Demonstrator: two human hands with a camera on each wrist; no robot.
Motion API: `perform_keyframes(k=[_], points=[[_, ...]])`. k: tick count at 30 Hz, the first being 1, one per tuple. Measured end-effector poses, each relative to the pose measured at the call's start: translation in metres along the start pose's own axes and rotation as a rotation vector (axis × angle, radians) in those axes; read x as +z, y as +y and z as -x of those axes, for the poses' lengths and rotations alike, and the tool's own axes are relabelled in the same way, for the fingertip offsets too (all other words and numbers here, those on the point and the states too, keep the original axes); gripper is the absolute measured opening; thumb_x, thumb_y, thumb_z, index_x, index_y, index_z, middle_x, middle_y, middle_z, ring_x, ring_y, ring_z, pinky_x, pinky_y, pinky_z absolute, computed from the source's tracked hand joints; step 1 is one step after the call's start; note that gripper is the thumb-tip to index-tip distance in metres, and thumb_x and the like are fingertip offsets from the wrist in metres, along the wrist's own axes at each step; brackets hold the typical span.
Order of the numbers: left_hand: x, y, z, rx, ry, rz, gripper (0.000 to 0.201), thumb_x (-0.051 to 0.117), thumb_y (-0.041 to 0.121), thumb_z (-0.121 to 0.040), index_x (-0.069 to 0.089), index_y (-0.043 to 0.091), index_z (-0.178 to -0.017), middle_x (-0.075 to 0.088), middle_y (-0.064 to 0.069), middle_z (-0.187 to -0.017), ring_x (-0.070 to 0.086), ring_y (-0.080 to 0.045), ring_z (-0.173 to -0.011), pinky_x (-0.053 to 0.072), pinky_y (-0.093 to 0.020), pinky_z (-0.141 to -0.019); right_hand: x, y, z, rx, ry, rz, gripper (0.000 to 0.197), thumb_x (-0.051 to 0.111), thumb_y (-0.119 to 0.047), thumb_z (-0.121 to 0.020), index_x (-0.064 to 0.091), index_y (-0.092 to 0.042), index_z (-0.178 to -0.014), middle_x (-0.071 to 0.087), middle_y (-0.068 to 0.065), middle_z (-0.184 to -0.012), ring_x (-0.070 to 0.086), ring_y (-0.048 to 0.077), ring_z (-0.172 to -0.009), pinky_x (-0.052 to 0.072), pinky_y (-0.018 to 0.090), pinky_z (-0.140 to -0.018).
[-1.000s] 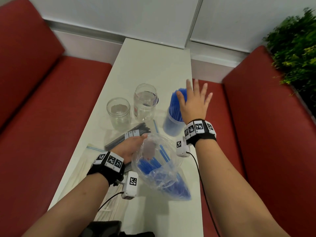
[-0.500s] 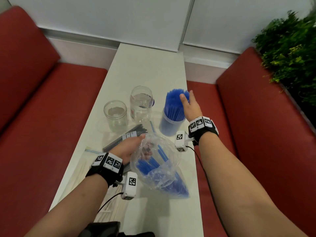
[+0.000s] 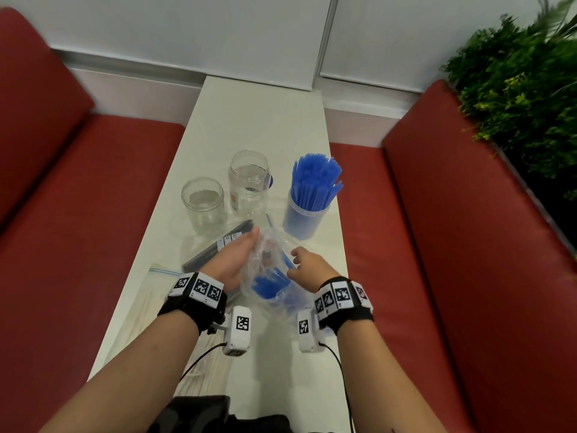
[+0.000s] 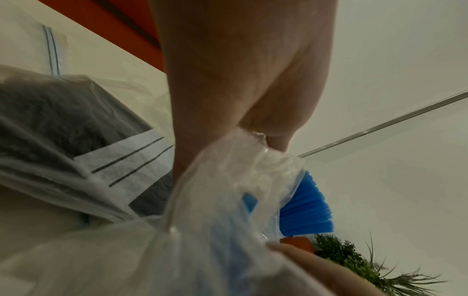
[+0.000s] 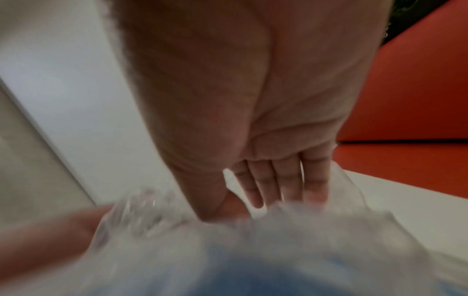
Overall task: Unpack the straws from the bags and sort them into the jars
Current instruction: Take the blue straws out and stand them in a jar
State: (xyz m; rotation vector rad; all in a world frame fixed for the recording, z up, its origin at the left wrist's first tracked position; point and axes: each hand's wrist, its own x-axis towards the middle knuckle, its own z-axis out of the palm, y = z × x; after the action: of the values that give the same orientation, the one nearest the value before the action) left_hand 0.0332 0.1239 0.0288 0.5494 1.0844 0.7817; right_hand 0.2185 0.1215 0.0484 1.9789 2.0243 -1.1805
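clear bag: being held crumpled above the table, blue straws inside
right jar: being filled upright with blue straws

Right wrist view is motion-blurred: my right hand and the clear bag smear together, can't tell if my fingers grip the plastic or only touch it. Blue straws there are just a blue haze, bottom edge cuts them off. In the head view, straws in the bag are half hidden by crumpled plastic and both wrists. My left hand covers the near end of the dark straw pack. White straw bag at the table's left edge runs under my left forearm. Jar label too small to read.
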Motion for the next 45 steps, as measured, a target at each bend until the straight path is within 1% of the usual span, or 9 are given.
perform_keyframes(k=[8,13,18,21,24,28,32,37,45], points=[[0.005,-0.011,0.011,0.069,0.007,0.109,0.050,0.042,0.050,-0.105,0.058,0.012,-0.134,0.069,-0.020,-0.127,0.068,-0.040,-0.115,0.052,-0.058,-0.101,0.031,0.000,0.005,0.028,0.105,0.188,0.020,0.061,-0.013,-0.092,0.058,-0.014,-0.112,0.063,0.011,-0.115,0.054,0.033,-0.113,0.043,0.039,-0.095],[0.001,-0.015,0.013,0.087,0.120,0.199,0.054,0.038,0.049,-0.107,0.055,0.007,-0.136,0.067,-0.025,-0.126,0.068,-0.045,-0.111,0.051,-0.061,-0.100,0.023,0.013,0.011,-0.037,0.145,-0.018,0.021,0.073,-0.011,-0.083,0.055,-0.017,-0.073,0.058,0.001,-0.077,0.056,0.024,-0.080,0.036,0.019,-0.060],[0.002,-0.014,0.010,0.121,0.242,0.079,0.063,0.035,0.059,-0.103,0.057,0.010,-0.137,0.070,-0.026,-0.119,0.069,-0.043,-0.104,0.057,-0.053,-0.092,0.012,0.020,0.019,-0.113,0.222,-0.032,0.020,0.074,-0.016,-0.085,0.055,-0.014,-0.080,0.057,0.003,-0.083,0.050,0.020,-0.076,0.030,0.019,-0.057],[-0.001,-0.011,0.012,0.098,0.109,-0.142,0.082,0.056,0.077,-0.082,0.064,0.011,-0.129,0.073,-0.019,-0.115,0.071,-0.034,-0.096,0.058,-0.049,-0.089,0.011,0.019,0.021,-0.137,0.279,-0.014,0.016,0.067,-0.015,-0.089,0.054,-0.013,-0.081,0.058,0.007,-0.083,0.051,0.023,-0.077,0.037,0.029,-0.067],[-0.007,-0.015,0.011,0.066,-0.165,-0.110,0.094,0.078,0.070,-0.071,0.058,0.007,-0.137,0.065,-0.017,-0.122,0.065,-0.026,-0.102,0.054,-0.043,-0.093,0.014,0.020,0.021,-0.143,0.337,0.008,0.018,0.058,-0.015,-0.094,0.050,-0.011,-0.078,0.059,0.013,-0.081,0.052,0.028,-0.077,0.043,0.035,-0.072],[-0.007,-0.014,0.015,-0.002,-0.336,-0.238,0.057,0.082,0.040,-0.083,0.067,0.011,-0.130,0.069,-0.012,-0.124,0.067,-0.027,-0.110,0.052,-0.042,-0.100,0.020,0.020,0.020,-0.121,0.369,0.012,0.012,0.059,-0.011,-0.088,0.048,-0.014,-0.084,0.061,0.012,-0.085,0.052,0.031,-0.086,0.039,0.031,-0.072],[0.005,-0.006,0.013,0.002,-0.054,-0.309,0.027,0.072,0.018,-0.089,0.074,0.006,-0.113,0.076,-0.015,-0.109,0.070,-0.032,-0.106,0.052,-0.050,-0.104,0.031,0.021,0.022,-0.144,0.369,0.047,0.015,0.063,-0.018,-0.084,0.055,-0.018,-0.096,0.056,0.001,-0.089,0.047,0.026,-0.094,0.045,0.036,-0.081],[0.015,-0.003,0.014,-0.056,0.012,-0.151,0.035,0.051,0.018,-0.100,0.063,-0.008,-0.119,0.074,-0.026,-0.105,0.074,-0.031,-0.091,0.059,-0.038,-0.082,0.037,0.026,0.025,-0.094,0.403,0.106,0.012,0.062,-0.019,-0.085,0.054,-0.020,-0.093,0.061,0.003,-0.094,0.051,0.025,-0.093,0.046,0.035,-0.081],[0.010,-0.012,0.005,-0.070,0.168,0.062,0.032,0.052,0.024,-0.105,0.064,-0.002,-0.120,0.077,-0.019,-0.095,0.077,-0.029,-0.081,0.060,-0.035,-0.066,0.037,0.032,0.029,-0.207,0.528,-0.040,0.009,0.058,-0.007,-0.085,0.061,-0.011,-0.093,0.056,0.004,-0.090,0.052,0.024,-0.083,0.047,0.038,-0.079]])
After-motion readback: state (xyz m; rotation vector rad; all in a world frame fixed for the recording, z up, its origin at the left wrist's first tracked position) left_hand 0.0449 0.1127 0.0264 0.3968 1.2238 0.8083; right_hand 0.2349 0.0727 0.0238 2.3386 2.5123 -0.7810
